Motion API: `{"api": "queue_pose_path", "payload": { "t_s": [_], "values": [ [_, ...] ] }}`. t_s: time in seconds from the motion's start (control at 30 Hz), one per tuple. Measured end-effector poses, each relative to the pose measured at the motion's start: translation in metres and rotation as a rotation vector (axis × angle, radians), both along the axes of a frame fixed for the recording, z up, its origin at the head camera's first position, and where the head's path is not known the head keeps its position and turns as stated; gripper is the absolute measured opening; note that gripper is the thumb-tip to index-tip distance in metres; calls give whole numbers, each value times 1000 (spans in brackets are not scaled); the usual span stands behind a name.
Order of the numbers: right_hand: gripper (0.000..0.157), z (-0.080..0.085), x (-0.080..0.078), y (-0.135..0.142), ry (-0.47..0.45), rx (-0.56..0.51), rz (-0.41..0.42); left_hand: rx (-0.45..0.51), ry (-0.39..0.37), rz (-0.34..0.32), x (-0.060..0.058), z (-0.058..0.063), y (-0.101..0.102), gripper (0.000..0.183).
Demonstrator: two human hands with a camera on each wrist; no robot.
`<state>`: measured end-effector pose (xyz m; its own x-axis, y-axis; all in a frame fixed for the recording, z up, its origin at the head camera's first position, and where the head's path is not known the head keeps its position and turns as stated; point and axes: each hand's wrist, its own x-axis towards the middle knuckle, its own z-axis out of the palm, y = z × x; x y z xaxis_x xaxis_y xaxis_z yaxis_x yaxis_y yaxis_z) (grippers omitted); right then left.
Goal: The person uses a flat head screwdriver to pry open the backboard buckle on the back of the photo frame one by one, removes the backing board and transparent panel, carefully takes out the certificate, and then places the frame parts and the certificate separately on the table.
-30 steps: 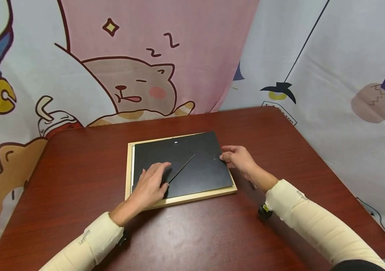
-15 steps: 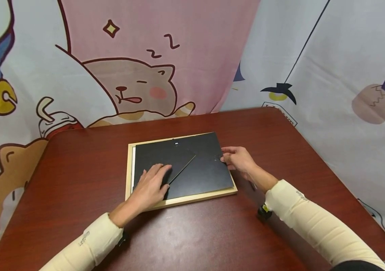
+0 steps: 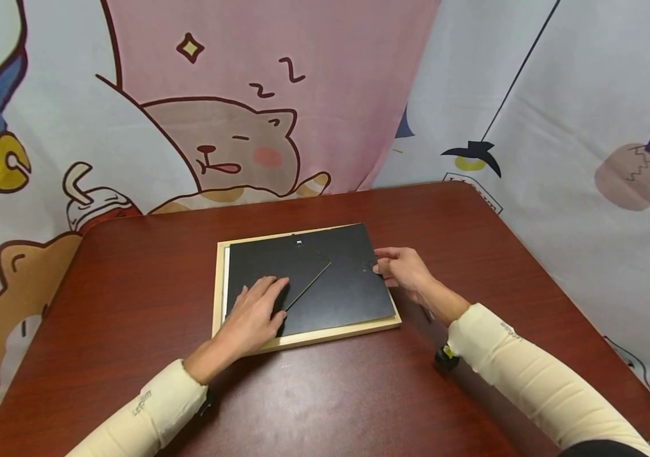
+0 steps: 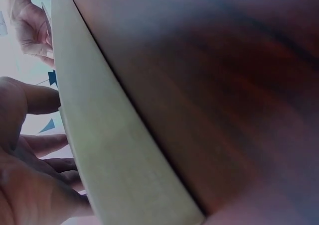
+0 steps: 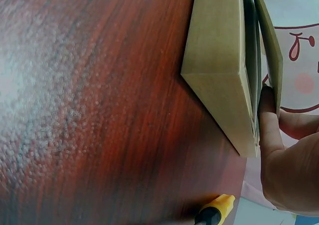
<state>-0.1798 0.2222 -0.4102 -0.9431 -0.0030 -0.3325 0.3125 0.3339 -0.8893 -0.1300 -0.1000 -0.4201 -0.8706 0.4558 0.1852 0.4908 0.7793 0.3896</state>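
A pale wooden picture frame [image 3: 331, 332] lies face down on the table, its black backing board [image 3: 342, 285] sitting askew over it. Along the left inner side shows a white strip [image 3: 226, 273]. My left hand [image 3: 253, 314] rests on the board's lower left with fingers spread, beside the slanted edge of the stand flap. At the right edge, my right hand [image 3: 405, 271] pinches the backing board. In the right wrist view the board's edge [image 5: 273, 60] stands raised off the frame, with a finger [image 5: 267, 110] under it and the thumb side hidden.
A black-and-yellow object [image 5: 217, 211] lies on the reddish-brown table [image 3: 348, 400] near my right wrist, partly hidden by the sleeve in the head view. A cartoon-printed cloth [image 3: 359, 95] hangs behind the table and along its sides.
My right hand has closed in slightly on the board's right edge since a second ago. The left hand and the frame stay practically where they were.
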Motion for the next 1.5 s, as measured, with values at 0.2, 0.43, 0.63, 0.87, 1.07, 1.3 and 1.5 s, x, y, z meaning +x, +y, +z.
{"api": "queue_pose_path", "payload": {
  "t_s": [0.2,0.43,0.63,0.87,1.07,1.3,1.5],
  "values": [
    [51,-1,1,2,1,-1,-4,-39,-43,-5,-1,0,-3,57],
    [51,-1,0,4,-1,-8,-7,-102,-102,-26,-2,5,-11,63],
    [51,0,1,6,4,7,3,-150,-161,22,-10,13,-34,76],
    [48,4,1,14,-18,36,-2,-213,-248,70,-20,15,-66,80],
    [49,8,0,28,-14,30,-10,-274,-232,32,-19,12,-79,68],
    [49,7,0,42,-27,28,-7,-286,-231,7,-19,11,-83,65],
    [48,4,-1,45,-40,41,-7,-296,-253,4,-20,10,-83,66]
  ]
}}
